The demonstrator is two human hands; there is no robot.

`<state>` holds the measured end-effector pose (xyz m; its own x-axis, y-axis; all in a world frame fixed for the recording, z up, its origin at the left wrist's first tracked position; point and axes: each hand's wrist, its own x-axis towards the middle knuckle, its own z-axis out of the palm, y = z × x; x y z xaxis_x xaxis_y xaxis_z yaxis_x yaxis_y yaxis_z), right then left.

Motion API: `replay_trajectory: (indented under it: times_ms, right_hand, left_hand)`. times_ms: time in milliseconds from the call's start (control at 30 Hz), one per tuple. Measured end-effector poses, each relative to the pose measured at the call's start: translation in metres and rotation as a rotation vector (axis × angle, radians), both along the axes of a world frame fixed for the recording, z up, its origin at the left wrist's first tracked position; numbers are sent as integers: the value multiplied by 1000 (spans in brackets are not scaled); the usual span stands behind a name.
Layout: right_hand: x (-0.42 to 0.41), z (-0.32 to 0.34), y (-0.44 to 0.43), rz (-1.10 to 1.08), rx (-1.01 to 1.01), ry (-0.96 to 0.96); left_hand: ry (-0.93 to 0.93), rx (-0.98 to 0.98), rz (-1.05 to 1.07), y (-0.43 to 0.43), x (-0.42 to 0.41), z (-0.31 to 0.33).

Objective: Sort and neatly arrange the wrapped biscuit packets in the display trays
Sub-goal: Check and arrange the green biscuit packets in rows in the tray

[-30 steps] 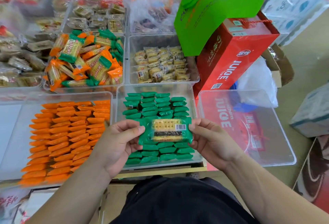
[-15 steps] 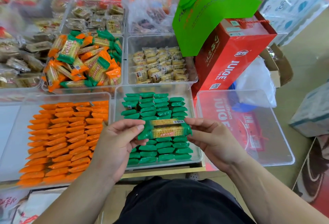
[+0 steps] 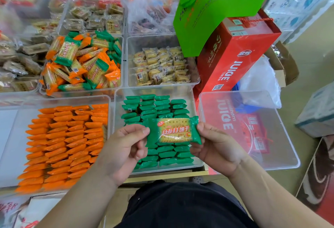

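Note:
A green-wrapped biscuit packet [image 3: 173, 131] hangs label side up above the clear tray [image 3: 196, 163] of neatly stacked green packets [image 3: 157, 107]. My left hand [image 3: 124, 148] pinches its left end and my right hand [image 3: 215, 148] pinches its right end. To the left, another clear tray [image 3: 10, 137] holds rows of orange packets [image 3: 65, 142]. Behind it a tray [image 3: 122, 83] holds a loose heap of mixed orange and green packets [image 3: 81, 61].
A clear tray with nothing in it [image 3: 253, 130] lies to the right over a red juice print. A red juice box [image 3: 233, 55] with a green flap [image 3: 207, 10] stands behind it. Further trays of pale biscuits [image 3: 160, 66] and brown snacks [image 3: 94, 17] fill the back.
The green packet has been turned over between both hands, from its barcode side through its edge to its printed label side. Both hands stay over the green tray.

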<state>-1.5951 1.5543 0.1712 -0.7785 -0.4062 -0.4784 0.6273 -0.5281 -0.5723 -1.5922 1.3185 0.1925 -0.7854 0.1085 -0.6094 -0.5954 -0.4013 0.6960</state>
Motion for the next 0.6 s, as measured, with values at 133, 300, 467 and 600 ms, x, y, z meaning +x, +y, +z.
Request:
replay_trajectory:
  times_ms: [133,300,467,600]
  right_hand:
    - [-4,-3,3,-24,72,3]
    - [-11,-2,6,-35,606,82]
    - [-29,-3,6,-111,573,12]
    - [-50,-15,11,-220,562,-26]
  left_hand:
    - [-10,-27,-4,3,-6,-4]
    - [169,-539,-136,3,-15,-11]
    - [268,-621,-204,18,-36,-22]
    - [384,-706,-336,31,-58,-37]
